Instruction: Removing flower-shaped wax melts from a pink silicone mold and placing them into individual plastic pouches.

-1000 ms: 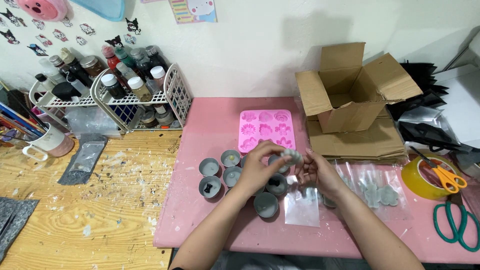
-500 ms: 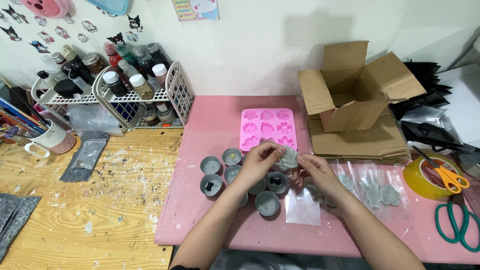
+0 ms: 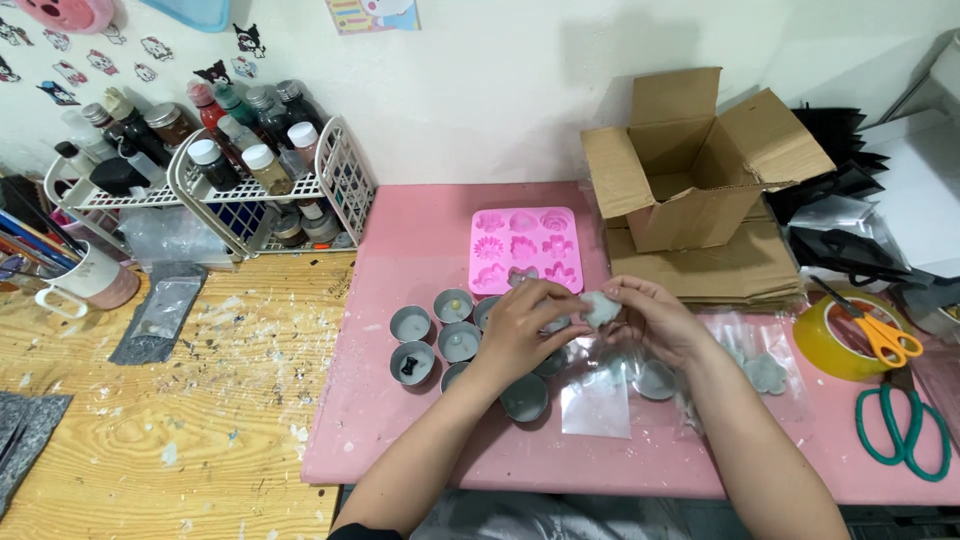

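Both hands — left hand point(image 3: 525, 325), right hand point(image 3: 655, 320) — pinch one grey flower-shaped piece point(image 3: 601, 308); bagged ones lie at 3 o'clock, clear bag point(image 3: 597, 405) empty at 6.

Hidden and cut-off parts
The left hand point(image 3: 520, 330) covers several grey tins point(image 3: 460, 342); the green scissors point(image 3: 905, 430) run towards the right edge.

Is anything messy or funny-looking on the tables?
Yes. The wooden table is speckled all over with pale splatters, like dried drips. Orange scissors lie perched on a yellow tape roll instead of flat on the pink table. The hands hold a small grey moulded piece; nothing looks broken.
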